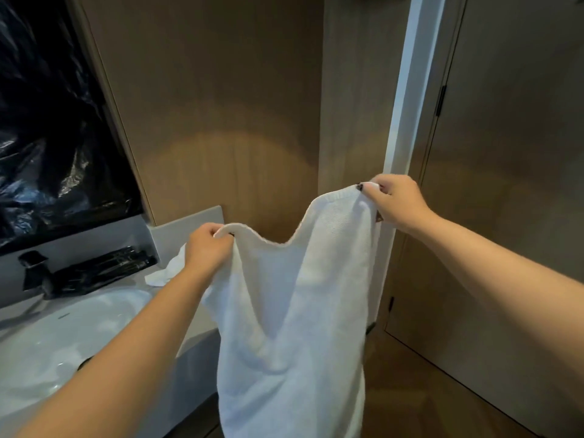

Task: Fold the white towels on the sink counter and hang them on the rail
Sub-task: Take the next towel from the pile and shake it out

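Terry-soft and limp, the white towel [294, 311] hangs in the air just right of the sink [63, 336], its top corners pinched by the left hand [207, 248] and right hand [395, 200], sagging between them, so corner grips suit folding it.

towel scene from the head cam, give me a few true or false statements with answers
1. Both hands hold the white towel by its top edge. True: the left hand and right hand each pinch a corner.
2. The towel lies flat on the counter. False: it hangs in the air beside the counter.
3. More white cloth lies on the counter behind the left hand. True.
4. The towel is folded into a neat square. False: it hangs open and sags in the middle.
5. The sink basin is at the right. False: it is at the left.
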A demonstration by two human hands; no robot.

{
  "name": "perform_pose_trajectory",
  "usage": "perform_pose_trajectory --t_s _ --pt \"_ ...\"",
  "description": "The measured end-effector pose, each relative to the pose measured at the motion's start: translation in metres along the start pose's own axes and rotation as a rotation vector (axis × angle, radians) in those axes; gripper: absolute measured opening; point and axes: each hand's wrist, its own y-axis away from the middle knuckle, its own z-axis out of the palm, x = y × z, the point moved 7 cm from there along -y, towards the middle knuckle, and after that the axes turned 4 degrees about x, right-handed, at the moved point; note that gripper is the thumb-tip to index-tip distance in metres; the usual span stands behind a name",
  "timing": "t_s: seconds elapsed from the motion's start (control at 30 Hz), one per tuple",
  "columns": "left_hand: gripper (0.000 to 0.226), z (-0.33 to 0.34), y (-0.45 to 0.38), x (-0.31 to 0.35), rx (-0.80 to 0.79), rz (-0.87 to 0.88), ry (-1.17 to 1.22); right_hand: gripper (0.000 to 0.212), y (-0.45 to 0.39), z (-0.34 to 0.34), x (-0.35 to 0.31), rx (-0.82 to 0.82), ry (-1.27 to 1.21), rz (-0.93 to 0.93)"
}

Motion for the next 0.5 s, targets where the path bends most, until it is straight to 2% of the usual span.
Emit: perform_pose_trajectory --t_s 0.07,0.1,0.2,0.27,0.33,0.43,0.5 --pt "0.038 0.013 0.012 0.020 -0.088 0.135 -0.079 0.030 0.008 0.015 -0.027 -0.097 -0.206 0.001" --pt "0.045 0.016 0.021 0.034 -0.111 0.236 -0.057 0.029 0.012 0.023 -0.040 -0.154 -0.301 0.018" --pt "0.031 0.023 0.061 0.075 -0.248 0.471 0.195 0.028 0.026 0.051 -0.070 -0.293 -0.547 0.060" --pt "0.024 0.027 0.080 0.082 -0.318 0.485 0.330 0.030 0.035 0.065 -0.081 -0.314 -0.651 0.094" --pt "0.019 0.033 0.089 0.078 -0.293 0.499 0.308 0.033 0.041 0.075 -0.082 -0.279 -0.665 0.122" --pt "0.024 0.047 0.095 0.065 -0.248 0.467 0.259 0.036 0.049 0.081 -0.069 -0.154 -0.534 0.158" --pt "0.027 0.052 0.093 0.057 -0.186 0.403 0.304 0.030 0.063 0.084 -0.048 -0.058 -0.567 0.268"
